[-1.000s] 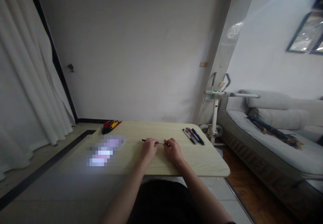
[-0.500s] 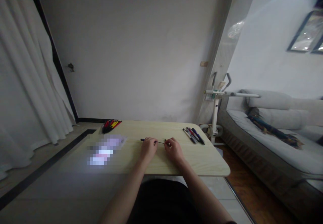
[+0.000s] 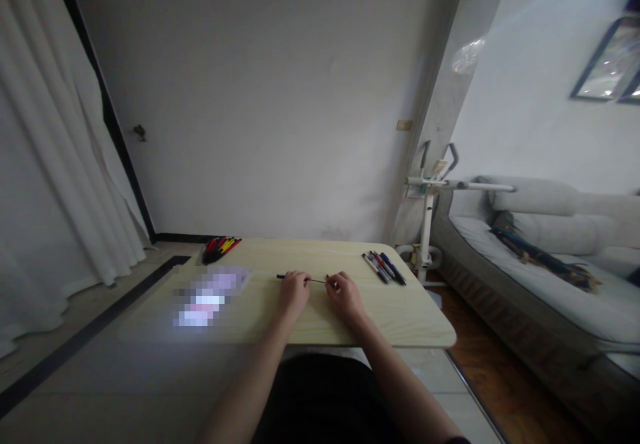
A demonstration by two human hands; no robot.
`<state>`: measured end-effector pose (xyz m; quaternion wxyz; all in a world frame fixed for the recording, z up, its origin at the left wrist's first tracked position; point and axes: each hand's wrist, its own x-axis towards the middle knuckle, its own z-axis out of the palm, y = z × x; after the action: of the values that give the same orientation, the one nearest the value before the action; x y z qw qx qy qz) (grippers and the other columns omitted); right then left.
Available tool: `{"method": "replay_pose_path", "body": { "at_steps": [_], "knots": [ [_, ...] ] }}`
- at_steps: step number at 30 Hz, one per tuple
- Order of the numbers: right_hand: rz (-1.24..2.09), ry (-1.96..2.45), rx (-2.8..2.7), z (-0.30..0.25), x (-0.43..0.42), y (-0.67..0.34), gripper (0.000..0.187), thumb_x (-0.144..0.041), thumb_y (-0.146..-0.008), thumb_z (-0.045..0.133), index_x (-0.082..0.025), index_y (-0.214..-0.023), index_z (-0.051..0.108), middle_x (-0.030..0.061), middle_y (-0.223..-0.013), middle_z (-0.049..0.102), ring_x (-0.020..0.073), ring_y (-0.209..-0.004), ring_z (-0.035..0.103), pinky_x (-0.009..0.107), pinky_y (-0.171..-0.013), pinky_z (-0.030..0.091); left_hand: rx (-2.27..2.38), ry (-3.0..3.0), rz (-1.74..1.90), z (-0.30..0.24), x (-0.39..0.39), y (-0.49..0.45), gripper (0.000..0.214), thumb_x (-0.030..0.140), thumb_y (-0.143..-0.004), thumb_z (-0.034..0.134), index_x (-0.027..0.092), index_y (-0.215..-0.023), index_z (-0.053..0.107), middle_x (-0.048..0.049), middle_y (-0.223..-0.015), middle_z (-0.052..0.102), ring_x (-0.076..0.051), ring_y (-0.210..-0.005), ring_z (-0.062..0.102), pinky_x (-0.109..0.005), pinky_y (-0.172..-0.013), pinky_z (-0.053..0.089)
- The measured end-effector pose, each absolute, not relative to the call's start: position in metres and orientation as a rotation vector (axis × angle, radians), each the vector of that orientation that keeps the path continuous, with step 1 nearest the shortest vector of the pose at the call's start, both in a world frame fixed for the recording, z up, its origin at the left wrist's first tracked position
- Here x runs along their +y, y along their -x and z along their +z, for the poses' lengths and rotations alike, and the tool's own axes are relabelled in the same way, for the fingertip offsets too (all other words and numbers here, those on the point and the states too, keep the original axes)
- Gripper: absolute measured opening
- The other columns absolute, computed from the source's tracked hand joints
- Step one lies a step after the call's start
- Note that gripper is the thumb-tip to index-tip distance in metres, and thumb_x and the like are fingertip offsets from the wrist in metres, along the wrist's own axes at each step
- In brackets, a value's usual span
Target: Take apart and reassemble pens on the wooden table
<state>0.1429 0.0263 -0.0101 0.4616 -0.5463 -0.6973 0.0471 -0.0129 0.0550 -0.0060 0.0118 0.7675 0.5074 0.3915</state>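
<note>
Rod (image 3: 318, 281) partly within left hand (image 3: 295, 291)

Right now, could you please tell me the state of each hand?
Left hand: closed on a dark pen-like piece.
Right hand: closed on the thin rod between them.

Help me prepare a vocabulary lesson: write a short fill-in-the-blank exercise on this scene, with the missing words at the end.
1. A thin dark piece spans the gap ____ the left hand and the right hand.
2. The row of pens lies toward the table's ____ end.
3. The bundle shows black, red and ____.
4. The curtain is ____ in colour.

Missing words: between; right; yellow; white.
</note>
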Motion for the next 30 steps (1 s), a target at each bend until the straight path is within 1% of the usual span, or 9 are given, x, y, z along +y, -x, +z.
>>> {"method": "replay_pose_path", "body": {
  "at_steps": [21,30],
  "knots": [
    [0.111,1.389,-1.717,-0.0087,0.0257,-0.1441,0.013,-0.020,-0.076,0.048,-0.019,-0.075,0.061,0.0030,-0.076,0.056,0.0123,-0.066,0.052,0.022,-0.063,0.040,1.680,-2.380,1.191,-0.0060,0.0547,0.0143,0.013,0.012,-0.072,0.051,0.016,-0.078,0.062,-0.0061,-0.081,0.062,-0.017,-0.080,0.051,-0.029,-0.076,0.037],
    [0.123,1.370,-1.689,-0.0072,0.0251,-0.1436,0.013,-0.020,-0.075,0.048,-0.018,-0.074,0.062,0.0035,-0.075,0.057,0.0131,-0.066,0.053,0.023,-0.063,0.041,1.669,-2.356,1.206,-0.0068,0.0553,0.0148,0.013,0.011,-0.072,0.051,0.016,-0.078,0.062,-0.0064,-0.080,0.061,-0.018,-0.080,0.051,-0.031,-0.076,0.037]
  ]
}}
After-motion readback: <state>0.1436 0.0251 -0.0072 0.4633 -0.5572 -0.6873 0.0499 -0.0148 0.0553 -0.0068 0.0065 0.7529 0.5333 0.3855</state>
